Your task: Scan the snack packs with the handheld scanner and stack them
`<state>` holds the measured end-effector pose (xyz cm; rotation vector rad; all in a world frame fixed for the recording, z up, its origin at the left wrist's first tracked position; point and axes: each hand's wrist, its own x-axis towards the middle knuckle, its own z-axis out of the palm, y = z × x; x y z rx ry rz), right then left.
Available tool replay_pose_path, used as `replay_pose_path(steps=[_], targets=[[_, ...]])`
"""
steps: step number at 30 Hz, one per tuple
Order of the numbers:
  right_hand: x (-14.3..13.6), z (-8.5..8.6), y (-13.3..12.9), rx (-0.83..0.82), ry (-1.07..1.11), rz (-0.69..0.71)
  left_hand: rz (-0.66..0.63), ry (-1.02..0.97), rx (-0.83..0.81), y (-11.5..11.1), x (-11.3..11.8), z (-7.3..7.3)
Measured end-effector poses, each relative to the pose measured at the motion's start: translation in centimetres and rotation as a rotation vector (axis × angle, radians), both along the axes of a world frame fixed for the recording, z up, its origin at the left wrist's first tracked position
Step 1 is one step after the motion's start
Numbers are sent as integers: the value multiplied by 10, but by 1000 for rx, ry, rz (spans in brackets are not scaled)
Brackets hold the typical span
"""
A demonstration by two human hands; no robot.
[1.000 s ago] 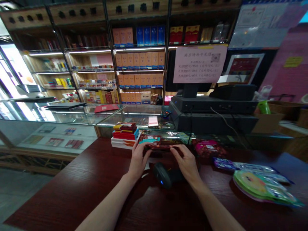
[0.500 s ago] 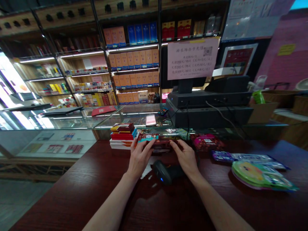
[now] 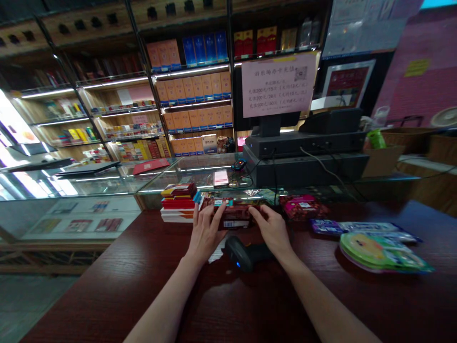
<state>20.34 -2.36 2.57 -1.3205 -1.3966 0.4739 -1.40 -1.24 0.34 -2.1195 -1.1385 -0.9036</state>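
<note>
A dark brown packet (image 3: 237, 214) with a teal label and a white barcode patch lies between my hands, its barcode side toward me. My left hand (image 3: 207, 231) grips the left end, fingers over the top edge. At the right end, my right hand (image 3: 274, 229) pinches it with thumb and forefinger. A stack of red, yellow and white flat boxes (image 3: 178, 205) sits just left of my left fingers. Below the packet, a black barcode scanner (image 3: 241, 255) rests on the dark wooden counter (image 3: 228, 305), over a slip of white paper (image 3: 217, 252).
Right of my hands lie a pink-and-brown packet (image 3: 303, 205), long purple-blue packs (image 3: 360, 228) and a green blister pack (image 3: 378, 250). Behind the counter stand a glass case (image 3: 185, 174) and a monitor with a pink sign (image 3: 278, 88). A cable (image 3: 275, 176) hangs down behind the right hand.
The packet has tipped, so more of its barcode side faces me. Both hands stay on it with slight finger shifts. The whole view has moved a little.
</note>
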Motion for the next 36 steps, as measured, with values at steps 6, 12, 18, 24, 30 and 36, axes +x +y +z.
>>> replay_pose_path(steps=[6,12,18,24,30,36], targets=[[1,-6,6,4,115,117,-23,-58,-14,-2,-3,2],[9,-6,7,-9,81,241,55,-118,-20,0,-15,7],[34,3,-6,-169,-145,625,152,-164,23,5,-36,8],[44,-1,-13,-396,-460,767,209,-176,38,9,-49,6],[34,-7,-14,-375,-704,700,246,-190,32,9,-56,7],[34,-14,-14,-346,-715,683,281,-213,14,8,-62,6]])
